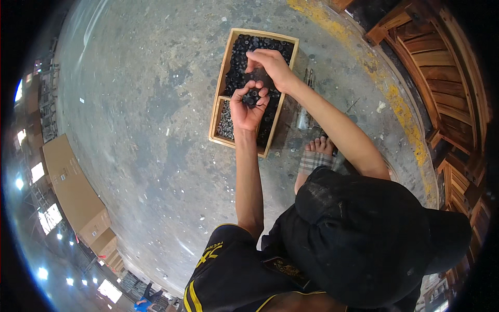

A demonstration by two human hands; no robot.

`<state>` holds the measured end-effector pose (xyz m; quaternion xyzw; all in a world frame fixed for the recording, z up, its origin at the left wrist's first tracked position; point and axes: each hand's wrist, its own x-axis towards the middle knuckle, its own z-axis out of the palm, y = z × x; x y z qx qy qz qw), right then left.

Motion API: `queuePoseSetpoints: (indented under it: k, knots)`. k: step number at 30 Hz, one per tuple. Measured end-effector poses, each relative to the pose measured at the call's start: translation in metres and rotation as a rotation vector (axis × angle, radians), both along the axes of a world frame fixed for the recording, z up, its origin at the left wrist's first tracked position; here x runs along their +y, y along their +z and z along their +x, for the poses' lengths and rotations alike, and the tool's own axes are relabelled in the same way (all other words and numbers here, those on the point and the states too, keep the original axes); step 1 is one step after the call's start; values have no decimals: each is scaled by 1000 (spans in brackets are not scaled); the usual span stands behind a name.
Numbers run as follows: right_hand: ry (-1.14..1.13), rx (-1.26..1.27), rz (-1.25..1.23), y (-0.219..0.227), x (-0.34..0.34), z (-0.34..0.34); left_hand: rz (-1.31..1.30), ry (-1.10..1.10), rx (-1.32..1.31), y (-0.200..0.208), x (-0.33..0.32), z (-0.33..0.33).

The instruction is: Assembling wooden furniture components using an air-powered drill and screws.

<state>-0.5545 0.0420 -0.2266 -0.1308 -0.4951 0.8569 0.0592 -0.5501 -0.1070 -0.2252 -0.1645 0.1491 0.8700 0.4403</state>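
Note:
A wooden box with dividers sits on the floor in front of me. Small round black pieces, several with a hole in the middle, fill its large compartment. The near left compartment has small silvery screws. Palm up above the box, my left hand is cupped around a small heap of the black pieces. My right hand hovers just beyond it over the large compartment, its fingers curled inward. Whatever those fingers may hold is hidden.
A clear, shiny object lies right of the box, near a bare foot. Slatted wooden furniture stands at the right, behind a worn yellow floor line. Large cardboard boxes line the left. A black cap blocks the lower right.

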Motion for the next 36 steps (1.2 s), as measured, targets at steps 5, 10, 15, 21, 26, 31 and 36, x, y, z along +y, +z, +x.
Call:
queuePoseSetpoints:
  k: [5,10,15,21,26,31,36]
  knots:
    - [-258,15,427,15,-18,19,55,-18,73,-5,-16,-1]
    - [-174,-390,723,27,-12,85,-22,-138,99,5,-23,8]
    - [349,-734,522,19,-42,110,-216,-119,22,34,-34,28]
    - [-68,-656,832,-28,-69,112,-246,-224,191,59,-39,35]
    - [-97,-559,742,-11,-78,72,-274,-133,138,85,-51,38]
    - [-105,-495,922,-17,-67,11,-120,-161,29,88,-37,39]
    - [24,-648,670,-10,-98,-30,-123,-199,61,82,-32,36]
